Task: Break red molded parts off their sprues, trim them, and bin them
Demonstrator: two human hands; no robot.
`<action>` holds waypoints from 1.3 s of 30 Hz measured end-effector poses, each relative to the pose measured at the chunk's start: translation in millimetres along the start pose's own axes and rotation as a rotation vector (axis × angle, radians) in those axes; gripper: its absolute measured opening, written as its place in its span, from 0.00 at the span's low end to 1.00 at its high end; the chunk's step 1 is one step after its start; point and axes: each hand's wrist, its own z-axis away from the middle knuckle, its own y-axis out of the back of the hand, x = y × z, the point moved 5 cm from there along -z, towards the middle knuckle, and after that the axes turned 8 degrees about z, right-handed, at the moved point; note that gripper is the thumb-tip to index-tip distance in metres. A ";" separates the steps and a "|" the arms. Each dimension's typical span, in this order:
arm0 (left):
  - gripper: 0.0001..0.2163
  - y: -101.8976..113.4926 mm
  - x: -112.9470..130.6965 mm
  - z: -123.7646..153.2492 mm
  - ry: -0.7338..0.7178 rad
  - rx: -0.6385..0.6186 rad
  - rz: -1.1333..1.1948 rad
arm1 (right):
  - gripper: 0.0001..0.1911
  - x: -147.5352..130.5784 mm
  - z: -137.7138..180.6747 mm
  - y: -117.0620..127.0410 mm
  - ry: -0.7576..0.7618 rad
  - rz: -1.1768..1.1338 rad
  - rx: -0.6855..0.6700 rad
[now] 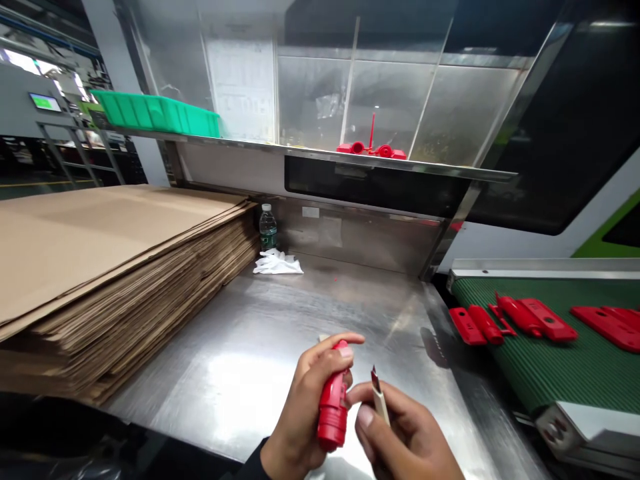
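**Red plastic cylinder point(332, 417) and cream-handled knife point(381, 402) held close together**

I see the cylinder in the left hand point(306, 390), above the tabletop's point(210, 347) near edge. That hand wraps round it, thumb pressed on its upper end, index finger stretched beyond. The right hand point(407, 430) pinches the knife between thumb and index finger, blade pointing up and apart from the cylinder.

To work well here, in my judgement, I'd keep the cylinder firmly gripped, the stretched finger out of the blade's path, and any stroke short, shallow and led away from the left hand; a steep edge could gouge the glossy plastic.

Near the tabletop's far left corner lie white gloves point(277, 262), just in front of a water bottle point(268, 230) whose green label I can't read. A cardboard stack point(115, 227) covers the left edge; beyond the right edge, red moulded parts point(537, 319) lie on a green conveyor belt point(540, 377). Above the shelf point(300, 151), a posted sheet point(240, 87) carries print too faint for me to read.
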 end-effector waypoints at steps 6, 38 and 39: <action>0.18 32.1 5.0 -9.7 -0.109 0.210 -0.215 | 0.26 55.2 -42.0 73.9 -0.005 0.744 0.393; 0.32 75.1 13.3 13.6 -0.137 0.064 0.194 | 0.17 60.1 -75.4 -18.1 -0.080 1.176 0.249; 0.32 76.4 15.0 13.9 -0.151 0.061 0.162 | 0.17 63.3 -74.4 -21.2 -0.080 1.180 0.264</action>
